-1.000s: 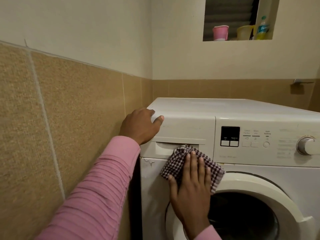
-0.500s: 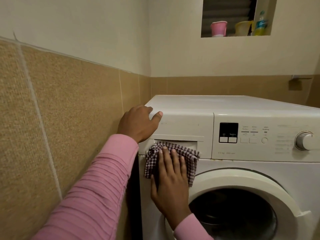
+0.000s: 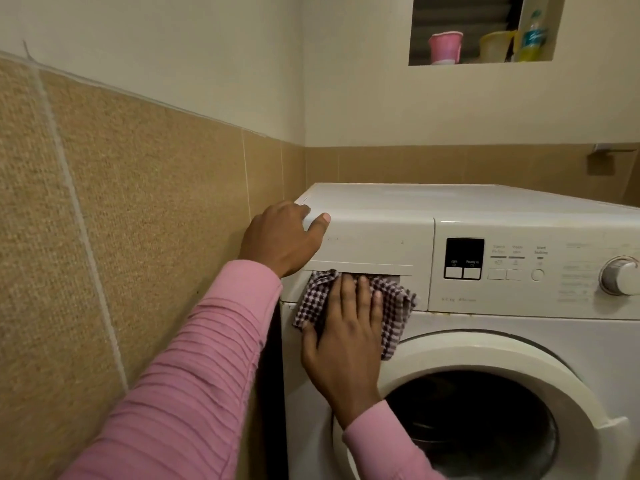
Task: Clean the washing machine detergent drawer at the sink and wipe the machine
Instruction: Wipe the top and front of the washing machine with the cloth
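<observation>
Flatly, right hand (image 3: pixel 346 344) on checked cloth (image 3: pixel 396 306) — glossy drawer (image 3: pixel 374 244)

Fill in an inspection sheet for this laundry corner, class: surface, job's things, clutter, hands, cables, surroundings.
Surface: white washing machine, top and front in view.
Job's things: checked cloth lies against the handle recess of the detergent drawer, which looks pushed in.
Clutter: pink cup, yellow cup and bottle in the wall niche.
Hands: left hand rests on the machine's top left corner; right hand presses the cloth flat, fingers straight.
Cables: nothing seen.
Surroundings: tan tiled wall at left; round door below; dial at right.
</observation>
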